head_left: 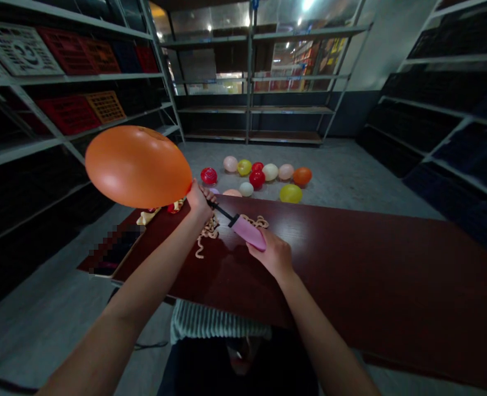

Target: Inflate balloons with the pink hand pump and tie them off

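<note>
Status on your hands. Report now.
Left hand pinching orange balloon at pump nozzle. Right hand gripping pink hand pump. Tangled tan strands beside pump on dark red table.

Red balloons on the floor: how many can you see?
3. One red balloon sits at the left of the group on the floor, a second red balloon mid-group, and a third red balloon just behind it. The table could hide more.

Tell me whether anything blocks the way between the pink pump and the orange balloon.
Nothing visible does. The black nozzle of the pink pump runs straight to the neck of the orange balloon, pinched there by the left hand. The pale uninflated balloons lie on the table beneath it.
</note>
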`<action>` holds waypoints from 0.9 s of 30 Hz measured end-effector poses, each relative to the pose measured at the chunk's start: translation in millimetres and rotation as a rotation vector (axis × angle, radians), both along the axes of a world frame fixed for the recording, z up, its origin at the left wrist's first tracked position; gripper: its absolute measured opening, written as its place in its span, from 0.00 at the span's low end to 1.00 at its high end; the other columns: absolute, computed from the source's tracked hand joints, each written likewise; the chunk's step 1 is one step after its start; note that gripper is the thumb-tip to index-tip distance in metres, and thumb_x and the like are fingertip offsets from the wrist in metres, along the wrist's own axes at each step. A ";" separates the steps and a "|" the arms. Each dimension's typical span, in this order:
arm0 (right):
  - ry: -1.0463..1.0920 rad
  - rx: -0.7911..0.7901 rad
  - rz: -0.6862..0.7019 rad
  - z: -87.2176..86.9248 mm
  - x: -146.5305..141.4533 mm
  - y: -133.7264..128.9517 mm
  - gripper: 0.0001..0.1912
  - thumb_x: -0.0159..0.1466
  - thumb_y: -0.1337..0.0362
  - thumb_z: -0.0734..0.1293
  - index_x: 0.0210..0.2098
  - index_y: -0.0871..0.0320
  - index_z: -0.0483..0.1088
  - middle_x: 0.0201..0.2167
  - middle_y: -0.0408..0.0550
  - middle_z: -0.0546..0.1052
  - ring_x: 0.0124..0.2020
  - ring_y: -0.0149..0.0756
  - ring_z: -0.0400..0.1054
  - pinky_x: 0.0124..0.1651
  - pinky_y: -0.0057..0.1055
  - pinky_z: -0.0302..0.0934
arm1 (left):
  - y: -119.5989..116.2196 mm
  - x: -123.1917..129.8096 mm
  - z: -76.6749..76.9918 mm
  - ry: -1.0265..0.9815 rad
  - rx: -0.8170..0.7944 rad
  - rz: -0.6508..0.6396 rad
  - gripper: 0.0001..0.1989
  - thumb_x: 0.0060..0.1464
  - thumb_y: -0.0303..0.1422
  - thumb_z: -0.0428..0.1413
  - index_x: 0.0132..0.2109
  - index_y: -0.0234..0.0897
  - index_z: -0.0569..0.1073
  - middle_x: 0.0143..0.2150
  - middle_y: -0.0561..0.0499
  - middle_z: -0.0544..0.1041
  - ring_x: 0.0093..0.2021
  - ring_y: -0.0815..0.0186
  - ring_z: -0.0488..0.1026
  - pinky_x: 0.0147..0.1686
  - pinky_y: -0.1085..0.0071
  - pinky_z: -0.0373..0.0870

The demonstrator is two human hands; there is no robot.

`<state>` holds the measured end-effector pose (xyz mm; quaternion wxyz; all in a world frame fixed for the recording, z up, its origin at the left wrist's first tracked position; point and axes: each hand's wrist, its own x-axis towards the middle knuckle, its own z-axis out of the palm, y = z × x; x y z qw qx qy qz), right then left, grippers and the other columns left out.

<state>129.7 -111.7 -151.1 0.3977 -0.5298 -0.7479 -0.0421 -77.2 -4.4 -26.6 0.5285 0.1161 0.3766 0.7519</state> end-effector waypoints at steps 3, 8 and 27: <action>0.055 -0.043 -0.024 2.7 2.4 -0.7 0.22 0.61 0.54 0.73 0.53 0.54 0.74 0.47 0.50 0.83 0.40 0.43 0.80 0.42 0.33 0.71 | -9.0 38.9 -9.3 0.033 0.057 -0.076 0.26 0.68 0.39 0.51 0.24 0.38 0.51 0.15 0.60 0.49 0.12 0.75 0.48 0.13 0.76 0.45; 0.095 -0.098 -0.095 12.0 2.7 -6.8 0.25 0.60 0.55 0.74 0.56 0.53 0.72 0.50 0.49 0.82 0.44 0.45 0.80 0.45 0.35 0.73 | -20.9 68.4 -14.9 0.025 0.082 -0.149 0.26 0.71 0.40 0.49 0.23 0.38 0.52 0.13 0.60 0.49 0.11 0.75 0.48 0.13 0.75 0.45; -0.324 -0.039 0.001 7.5 -15.6 -5.9 0.21 0.68 0.58 0.68 0.59 0.58 0.68 0.43 0.54 0.81 0.42 0.45 0.76 0.43 0.36 0.68 | -8.2 -84.0 13.9 -0.070 -0.027 0.070 0.21 0.69 0.33 0.46 0.27 0.39 0.50 0.16 0.60 0.49 0.12 0.75 0.47 0.14 0.75 0.47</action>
